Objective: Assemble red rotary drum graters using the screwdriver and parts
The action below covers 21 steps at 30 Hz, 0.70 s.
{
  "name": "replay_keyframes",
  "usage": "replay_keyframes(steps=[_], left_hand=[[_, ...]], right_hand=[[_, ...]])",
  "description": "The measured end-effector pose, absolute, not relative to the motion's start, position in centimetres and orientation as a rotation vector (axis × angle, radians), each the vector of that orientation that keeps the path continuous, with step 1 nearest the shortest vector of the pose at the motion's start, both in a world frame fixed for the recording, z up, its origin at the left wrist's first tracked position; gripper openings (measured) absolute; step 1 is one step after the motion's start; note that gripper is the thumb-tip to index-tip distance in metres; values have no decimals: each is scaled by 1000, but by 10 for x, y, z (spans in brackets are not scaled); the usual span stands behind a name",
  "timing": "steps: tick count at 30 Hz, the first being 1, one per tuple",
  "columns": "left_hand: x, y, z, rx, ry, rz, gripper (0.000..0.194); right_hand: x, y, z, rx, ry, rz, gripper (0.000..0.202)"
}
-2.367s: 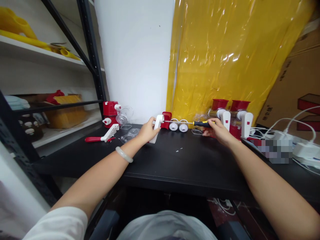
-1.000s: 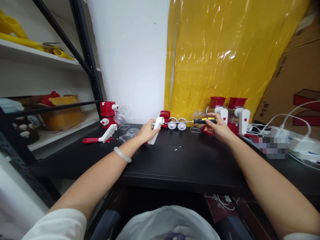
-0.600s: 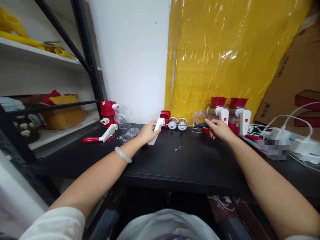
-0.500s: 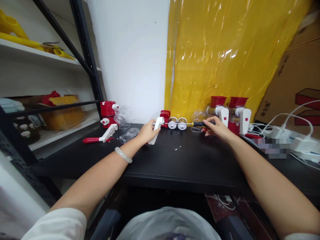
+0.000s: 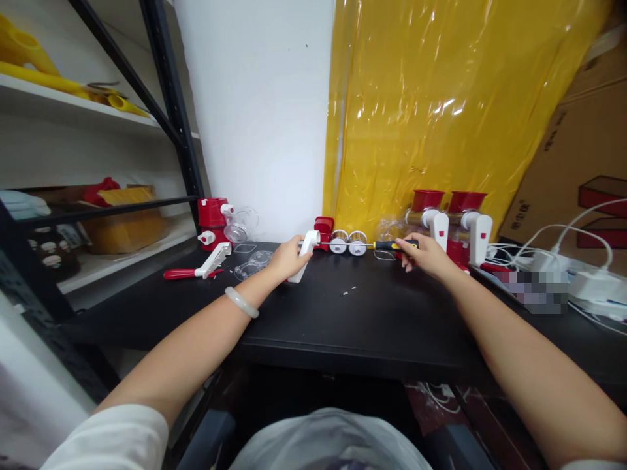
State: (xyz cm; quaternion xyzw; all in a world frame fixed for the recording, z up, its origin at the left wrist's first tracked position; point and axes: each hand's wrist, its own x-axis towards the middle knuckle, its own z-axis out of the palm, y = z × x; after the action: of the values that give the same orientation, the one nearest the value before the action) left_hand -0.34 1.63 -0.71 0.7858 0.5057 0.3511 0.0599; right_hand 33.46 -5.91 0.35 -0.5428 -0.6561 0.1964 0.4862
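My left hand [image 5: 290,257] is closed round a white plastic crank handle [image 5: 307,253], held up above the black table. In my right hand [image 5: 422,253] is a screwdriver [image 5: 389,245] with a black and yellow grip, lying level and pointing left. Its thin shaft reaches the round end of the handle; whether the tip sits on a screw cannot be seen. Behind the shaft stand two metal grater drums [image 5: 348,243] beside a red plastic part [image 5: 324,228]. Two tiny white bits [image 5: 349,290] lie on the table [image 5: 313,320].
To the left are a red grater body [image 5: 212,222], a white handle with red grip [image 5: 198,271] and clear plastic parts [image 5: 255,261]. Two red-and-white rotary graters [image 5: 439,225] stand at the right, near white cables and chargers [image 5: 590,281]. A shelf rack [image 5: 169,85] borders the left side.
My right hand's fingers have shifted on the screwdriver grip, and the hand sits slightly lower. My left hand and the crank handle are nearly still.
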Motion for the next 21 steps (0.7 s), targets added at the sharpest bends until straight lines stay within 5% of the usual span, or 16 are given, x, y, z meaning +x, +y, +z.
replay_keyframes(steps=[7, 21], left_hand=[[-2, 8, -5, 2419, 1470, 1085, 42], [1, -1, 0, 2387, 1382, 1202, 39]], right_hand=[[330, -64, 7, -1476, -1493, 440, 56], [342, -52, 1, -1508, -1293, 898, 55]])
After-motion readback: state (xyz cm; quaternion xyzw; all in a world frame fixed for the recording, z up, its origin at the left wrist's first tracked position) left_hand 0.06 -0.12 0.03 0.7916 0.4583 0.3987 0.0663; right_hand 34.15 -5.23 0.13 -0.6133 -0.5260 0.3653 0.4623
